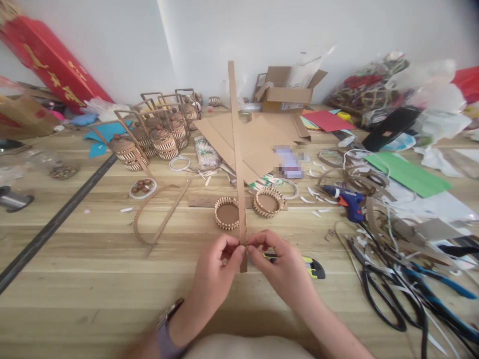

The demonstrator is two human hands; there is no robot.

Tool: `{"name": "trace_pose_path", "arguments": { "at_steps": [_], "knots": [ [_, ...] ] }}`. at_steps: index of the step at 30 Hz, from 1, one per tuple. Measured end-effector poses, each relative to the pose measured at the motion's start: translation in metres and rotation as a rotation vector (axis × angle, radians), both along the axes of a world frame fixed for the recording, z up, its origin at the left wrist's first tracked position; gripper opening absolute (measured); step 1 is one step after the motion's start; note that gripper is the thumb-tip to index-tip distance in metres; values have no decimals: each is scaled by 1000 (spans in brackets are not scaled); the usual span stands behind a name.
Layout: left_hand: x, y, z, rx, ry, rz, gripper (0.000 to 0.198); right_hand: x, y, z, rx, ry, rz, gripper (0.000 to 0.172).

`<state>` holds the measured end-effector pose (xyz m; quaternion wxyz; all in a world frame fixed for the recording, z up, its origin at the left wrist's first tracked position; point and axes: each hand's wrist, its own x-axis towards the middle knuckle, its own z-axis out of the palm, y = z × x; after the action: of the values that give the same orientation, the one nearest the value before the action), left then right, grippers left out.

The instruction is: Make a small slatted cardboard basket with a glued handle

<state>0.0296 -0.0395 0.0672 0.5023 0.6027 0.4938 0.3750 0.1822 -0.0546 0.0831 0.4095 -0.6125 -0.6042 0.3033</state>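
A long, narrow cardboard strip point(236, 144) points away from me, with its near end between my two hands. My left hand point(219, 271) pinches it from the left, thumb and fingertips closed on its edge. From the other side my right hand point(282, 269) pinches the right edge at the same spot. Just beyond my fingers stand two small round baskets, the left basket point(227, 213) partly behind the strip and the right basket point(268, 202) beside it. A yellow-and-black utility knife point(316, 268) lies partly hidden under my right hand.
Finished lidded baskets with handles point(164, 142) stand at the back left. Cardboard sheets point(258, 142) lie in the middle. To the right are a blue glue gun point(352, 202), black scissors point(377, 294), blue-handled pliers point(441, 284) and tangled strips. A curved strip point(136, 224) lies left.
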Motion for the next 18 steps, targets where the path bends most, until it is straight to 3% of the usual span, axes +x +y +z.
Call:
{"name": "trace_pose_path", "arguments": {
  "at_steps": [8, 14, 18],
  "knots": [
    [0, -2, -9, 270, 200, 6, 15, 0, 1, -1, 25, -47, 11, 11],
    [-1, -4, -8, 294, 203, -19, 15, 1, -1, -4, 72, -132, 35, 11],
    [0, -5, -7, 295, 188, -24, 16, 0, -1, -3, 40, -66, 22, 9]
  ]
}}
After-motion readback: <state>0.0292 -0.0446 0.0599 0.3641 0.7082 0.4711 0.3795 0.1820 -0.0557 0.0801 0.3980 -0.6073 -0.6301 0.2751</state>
